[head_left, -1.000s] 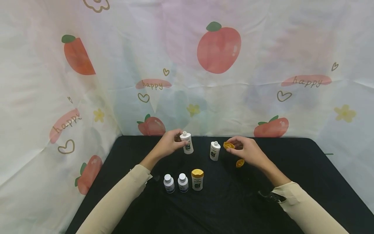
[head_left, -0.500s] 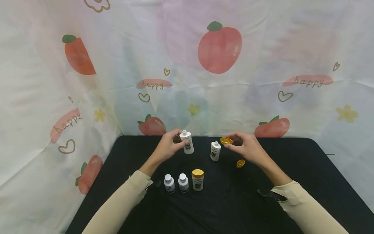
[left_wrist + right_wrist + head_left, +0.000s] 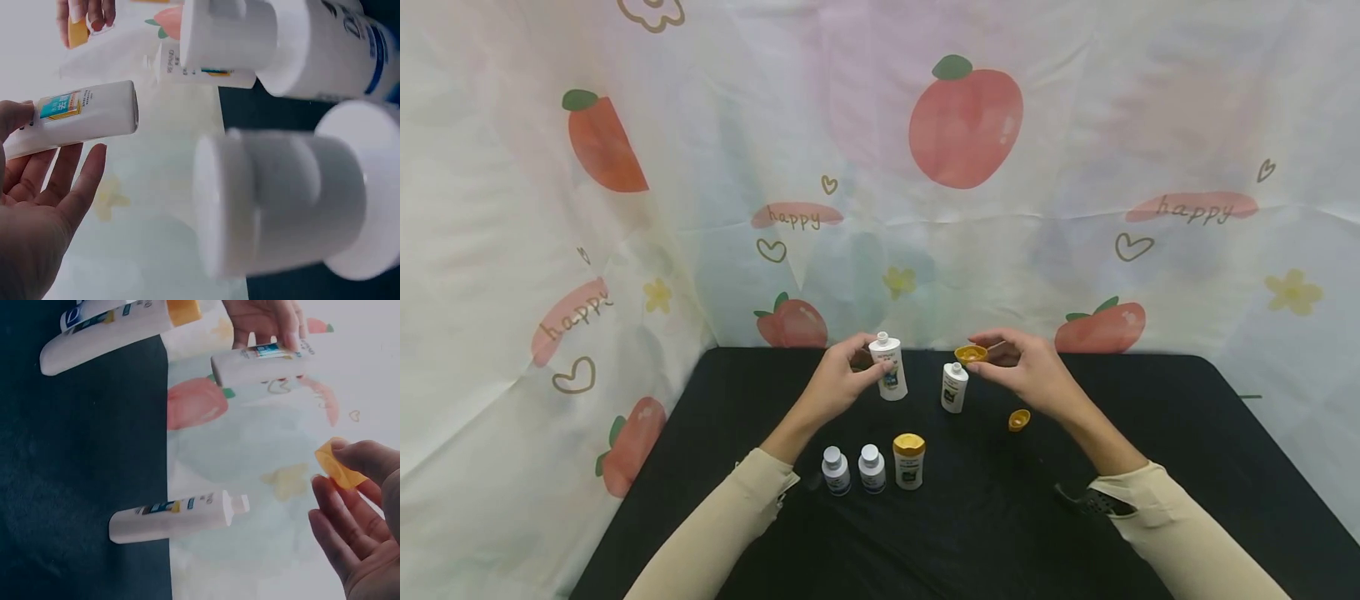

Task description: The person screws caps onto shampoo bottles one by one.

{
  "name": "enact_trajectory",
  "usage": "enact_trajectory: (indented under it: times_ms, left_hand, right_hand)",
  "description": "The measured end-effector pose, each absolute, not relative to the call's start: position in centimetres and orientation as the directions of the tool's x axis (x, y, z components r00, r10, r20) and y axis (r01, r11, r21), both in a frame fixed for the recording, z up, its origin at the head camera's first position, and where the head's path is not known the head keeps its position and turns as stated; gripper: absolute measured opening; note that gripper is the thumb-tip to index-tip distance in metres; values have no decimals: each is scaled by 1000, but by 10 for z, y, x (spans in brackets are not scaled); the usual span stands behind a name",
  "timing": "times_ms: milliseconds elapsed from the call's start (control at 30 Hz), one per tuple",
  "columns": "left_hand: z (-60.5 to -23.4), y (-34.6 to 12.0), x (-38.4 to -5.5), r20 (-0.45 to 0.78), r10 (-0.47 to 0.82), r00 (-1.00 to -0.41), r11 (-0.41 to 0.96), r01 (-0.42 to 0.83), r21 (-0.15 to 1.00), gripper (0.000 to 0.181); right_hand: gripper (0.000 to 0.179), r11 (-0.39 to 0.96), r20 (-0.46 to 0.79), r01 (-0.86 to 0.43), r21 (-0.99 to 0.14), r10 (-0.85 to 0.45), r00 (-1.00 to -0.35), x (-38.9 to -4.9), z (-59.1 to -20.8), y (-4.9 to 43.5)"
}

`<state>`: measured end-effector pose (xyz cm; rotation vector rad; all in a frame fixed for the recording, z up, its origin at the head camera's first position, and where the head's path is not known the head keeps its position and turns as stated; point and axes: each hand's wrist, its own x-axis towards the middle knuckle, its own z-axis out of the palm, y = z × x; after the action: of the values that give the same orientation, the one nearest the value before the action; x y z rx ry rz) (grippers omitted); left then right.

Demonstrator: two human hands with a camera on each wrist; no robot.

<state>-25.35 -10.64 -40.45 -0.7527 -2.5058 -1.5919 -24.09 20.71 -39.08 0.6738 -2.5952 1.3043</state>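
Head view: near the far edge of the table, my left hand grips a capless white bottle while my right hand, apart from it, pinches a yellow cap just moved leftward, narrowing the gap between them.

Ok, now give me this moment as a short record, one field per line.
Left hand: holds an uncapped bottle off the table
Right hand: pinches a yellow cap, touching no bottle
Between hands: standing bottle, uncapped, upright
Loose cap: yellow, on the table
Front row, left to right: two white-capped bottles, one yellow-capped bottle, all upright
Backdrop: fruit-print cloth
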Motion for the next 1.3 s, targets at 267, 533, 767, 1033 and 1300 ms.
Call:
enact_trajectory:
  times_ms: [267, 533, 767, 1033, 1300]
  left_hand:
    - [-399, -99, -245, 359, 362, -860, 281, 468, 838, 34]
    - [-393, -92, -239, 369, 353, -860, 234, 463, 855, 35]
    - [-392, -89, -235, 396, 350, -849, 207, 482, 851, 33]
    - [-389, -82, -230, 452, 345, -822, 144, 523, 840, 32]
    - [-387, -77, -223, 429, 344, -836, 144, 498, 855, 34]
  right_hand:
    - [35, 460, 322, -428, -778, -293, -900, -236, -380, 198]
    - [34, 321, 380, -482, -815, -332, -864, -236, -375, 197]
    - [34, 262, 422, -531, -806, -376, -825, -236, -371, 195]
    - [37, 196, 470, -584, -788, -420, -776, -235, -365, 191]
    - [40, 227, 455, -571, -789, -410, -791, -232, -360, 186]
